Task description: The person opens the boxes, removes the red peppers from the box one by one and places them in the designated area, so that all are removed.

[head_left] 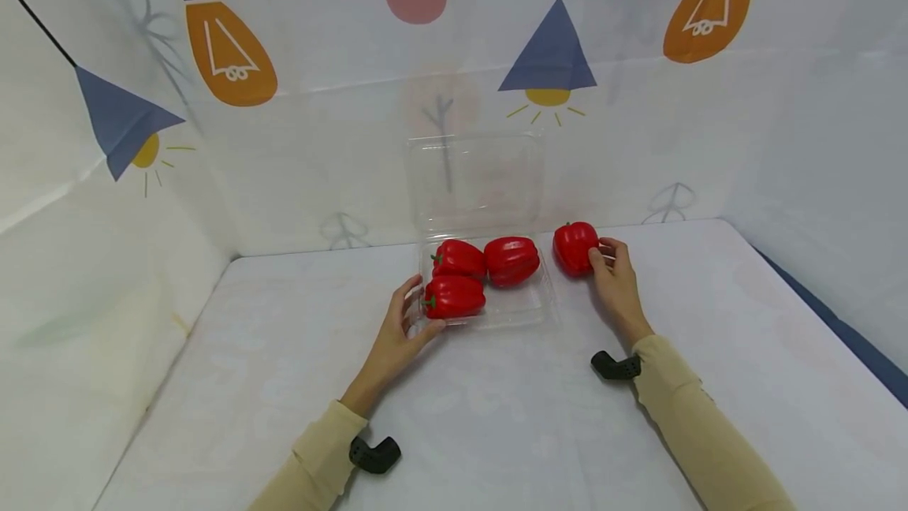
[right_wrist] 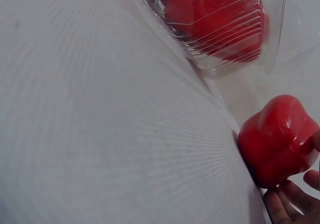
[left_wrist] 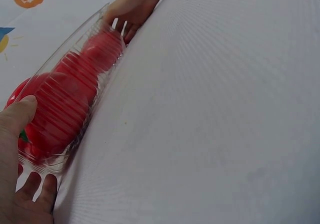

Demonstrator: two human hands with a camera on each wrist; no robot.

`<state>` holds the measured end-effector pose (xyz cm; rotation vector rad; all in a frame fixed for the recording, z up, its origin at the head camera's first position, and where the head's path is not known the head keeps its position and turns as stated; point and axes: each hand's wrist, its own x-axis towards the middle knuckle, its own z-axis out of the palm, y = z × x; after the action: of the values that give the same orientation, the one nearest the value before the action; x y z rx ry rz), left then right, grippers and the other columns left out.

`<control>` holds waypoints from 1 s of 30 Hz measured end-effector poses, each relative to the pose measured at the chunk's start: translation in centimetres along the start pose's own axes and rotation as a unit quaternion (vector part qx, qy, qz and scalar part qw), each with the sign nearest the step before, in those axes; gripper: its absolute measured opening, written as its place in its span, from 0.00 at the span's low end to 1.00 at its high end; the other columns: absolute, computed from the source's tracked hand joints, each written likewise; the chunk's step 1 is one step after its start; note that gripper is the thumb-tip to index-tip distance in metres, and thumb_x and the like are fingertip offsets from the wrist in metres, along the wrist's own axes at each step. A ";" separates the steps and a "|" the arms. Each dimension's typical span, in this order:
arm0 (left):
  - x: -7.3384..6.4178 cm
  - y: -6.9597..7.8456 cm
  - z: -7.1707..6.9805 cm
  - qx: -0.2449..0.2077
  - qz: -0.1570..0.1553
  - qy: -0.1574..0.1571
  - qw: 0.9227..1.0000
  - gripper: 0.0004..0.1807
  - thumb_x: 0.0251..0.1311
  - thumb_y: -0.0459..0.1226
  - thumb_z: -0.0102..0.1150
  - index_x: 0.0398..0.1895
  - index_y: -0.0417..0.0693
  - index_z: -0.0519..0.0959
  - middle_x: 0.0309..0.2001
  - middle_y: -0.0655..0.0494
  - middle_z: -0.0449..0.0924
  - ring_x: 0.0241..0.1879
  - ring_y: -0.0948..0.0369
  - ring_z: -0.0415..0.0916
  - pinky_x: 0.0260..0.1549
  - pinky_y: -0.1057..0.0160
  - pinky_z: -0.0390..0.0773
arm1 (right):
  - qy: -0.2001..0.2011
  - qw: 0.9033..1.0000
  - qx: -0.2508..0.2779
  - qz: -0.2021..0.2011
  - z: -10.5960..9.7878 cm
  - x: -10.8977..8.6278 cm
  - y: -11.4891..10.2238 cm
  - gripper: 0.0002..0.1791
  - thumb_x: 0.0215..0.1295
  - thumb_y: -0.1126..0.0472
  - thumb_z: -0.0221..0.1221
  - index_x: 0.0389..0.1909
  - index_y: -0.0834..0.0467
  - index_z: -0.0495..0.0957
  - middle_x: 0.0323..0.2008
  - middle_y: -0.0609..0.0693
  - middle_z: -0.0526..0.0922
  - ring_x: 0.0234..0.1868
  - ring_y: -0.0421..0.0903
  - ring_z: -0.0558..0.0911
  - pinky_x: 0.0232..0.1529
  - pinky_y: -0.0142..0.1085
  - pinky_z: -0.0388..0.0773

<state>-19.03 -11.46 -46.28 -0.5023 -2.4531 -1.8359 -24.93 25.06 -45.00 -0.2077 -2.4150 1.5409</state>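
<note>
A clear plastic clamshell box [head_left: 521, 307] stands at the back of the table with its lid raised. In it lie three red bell peppers: one at the back left [head_left: 457, 257], one at the back right [head_left: 512, 261] and one at the front left [head_left: 455, 298]. My left hand [head_left: 397, 337] holds the box by its front left corner, the thumb [left_wrist: 27, 107] over the near side and the fingers along the left. To the right of the box, my right hand [head_left: 617, 282] grips another red bell pepper [head_left: 573, 247] from its right side.
The transparent lid [head_left: 478, 180] stands up against the white printed sheet [head_left: 319, 164] behind the table. White cloth covers the tabletop [head_left: 511, 416]. A dark curved piece sits at each wrist, the left one [head_left: 374, 456] and the right one [head_left: 613, 367].
</note>
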 end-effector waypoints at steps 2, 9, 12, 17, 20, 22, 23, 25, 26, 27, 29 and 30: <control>0.0 0.0 0.0 -0.003 0.000 -0.001 1.000 0.46 0.55 0.42 0.66 0.72 0.55 0.49 0.73 0.52 0.52 0.71 0.51 0.55 0.64 0.46 0.65 | -0.001 1.000 0.002 -0.001 0.0 0.0 0.0 0.29 0.73 0.47 0.43 0.67 0.59 0.56 0.62 0.64 0.65 0.61 0.60 0.68 0.65 0.53 0.65; 0.0 0.9 -0.2 -0.009 -0.010 -0.012 1.000 0.46 0.56 0.38 0.65 0.73 0.51 0.48 0.73 0.49 0.49 0.71 0.48 0.54 0.64 0.46 0.64 | 0.000 1.000 0.000 -0.006 -0.1 0.2 0.0 0.29 0.73 0.47 0.42 0.67 0.59 0.56 0.62 0.64 0.66 0.61 0.59 0.69 0.65 0.53 0.65; -0.2 2.1 -0.3 -0.012 -0.014 -0.018 1.000 0.46 0.56 0.36 0.64 0.73 0.48 0.47 0.73 0.45 0.49 0.71 0.45 0.53 0.64 0.45 0.64 | -0.001 1.000 0.000 -0.006 -0.1 0.2 0.2 0.29 0.73 0.47 0.42 0.67 0.60 0.56 0.62 0.64 0.66 0.61 0.60 0.69 0.65 0.53 0.65; -0.4 3.2 -0.3 -0.006 -0.015 -0.023 1.000 0.45 0.57 0.34 0.64 0.72 0.44 0.47 0.73 0.42 0.48 0.71 0.44 0.53 0.64 0.45 0.65 | 0.004 1.000 -0.001 -0.005 0.0 0.2 0.3 0.28 0.73 0.48 0.42 0.67 0.59 0.56 0.62 0.63 0.66 0.60 0.59 0.69 0.64 0.52 0.66; -0.5 3.3 -0.3 -0.008 -0.011 -0.022 1.000 0.45 0.56 0.34 0.64 0.72 0.43 0.47 0.73 0.41 0.48 0.71 0.43 0.53 0.64 0.45 0.65 | 0.020 1.000 0.005 -0.004 0.0 0.0 0.2 0.26 0.73 0.49 0.41 0.66 0.58 0.57 0.60 0.61 0.67 0.59 0.56 0.70 0.60 0.46 0.70; -0.5 3.2 -0.3 -0.011 -0.011 -0.022 1.000 0.45 0.56 0.34 0.64 0.72 0.44 0.47 0.73 0.42 0.48 0.71 0.44 0.53 0.64 0.45 0.64 | 0.035 0.999 0.006 -0.004 0.0 -0.1 0.1 0.25 0.74 0.50 0.41 0.65 0.57 0.58 0.60 0.59 0.68 0.59 0.53 0.69 0.56 0.40 0.71; -0.5 3.2 -0.3 -0.012 -0.012 -0.022 1.000 0.45 0.56 0.35 0.64 0.72 0.44 0.47 0.73 0.42 0.48 0.71 0.44 0.53 0.64 0.45 0.64 | 0.045 0.999 0.011 -0.007 0.0 -0.1 0.1 0.24 0.74 0.50 0.41 0.65 0.57 0.59 0.59 0.58 0.68 0.59 0.52 0.69 0.54 0.37 0.70; -0.5 3.2 -0.3 -0.012 -0.012 -0.022 1.000 0.45 0.56 0.35 0.64 0.72 0.44 0.48 0.73 0.42 0.49 0.71 0.44 0.53 0.64 0.46 0.64 | 0.065 0.997 0.023 -0.018 -0.1 -0.2 -0.1 0.23 0.73 0.51 0.42 0.64 0.57 0.61 0.58 0.56 0.69 0.59 0.50 0.69 0.52 0.33 0.69; -0.5 3.1 -0.3 -0.010 -0.012 -0.021 1.000 0.45 0.56 0.35 0.64 0.72 0.44 0.48 0.73 0.42 0.49 0.71 0.44 0.53 0.64 0.46 0.64 | 0.072 0.997 0.030 -0.024 -0.1 -0.2 -0.1 0.22 0.73 0.51 0.42 0.63 0.56 0.62 0.58 0.56 0.69 0.58 0.48 0.69 0.50 0.31 0.69; -0.5 3.1 -0.3 -0.010 -0.012 -0.021 1.000 0.45 0.56 0.35 0.64 0.72 0.44 0.48 0.73 0.42 0.49 0.71 0.44 0.53 0.64 0.46 0.65 | 0.078 0.996 0.035 -0.030 -0.1 -0.2 -0.2 0.22 0.73 0.51 0.43 0.63 0.55 0.62 0.57 0.55 0.70 0.57 0.47 0.69 0.49 0.29 0.68; -0.5 3.1 -0.2 -0.008 -0.009 -0.021 1.000 0.45 0.57 0.35 0.64 0.72 0.44 0.48 0.72 0.42 0.49 0.71 0.44 0.53 0.64 0.46 0.65 | 0.088 0.994 0.048 -0.043 -0.1 -0.3 -0.3 0.21 0.73 0.51 0.44 0.62 0.54 0.64 0.56 0.53 0.70 0.55 0.44 0.69 0.47 0.28 0.68; -0.4 3.1 -0.2 -0.008 -0.007 -0.021 1.000 0.45 0.57 0.35 0.64 0.72 0.44 0.48 0.72 0.42 0.49 0.71 0.44 0.54 0.64 0.46 0.65 | 0.090 0.993 0.052 -0.049 -0.1 -0.3 -0.3 0.20 0.73 0.51 0.44 0.62 0.54 0.64 0.55 0.53 0.70 0.54 0.42 0.69 0.47 0.27 0.68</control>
<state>-17.79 -11.02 -43.43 -0.5311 -2.4777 -1.8710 -24.58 24.93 -44.70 -0.1951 -2.1671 1.5301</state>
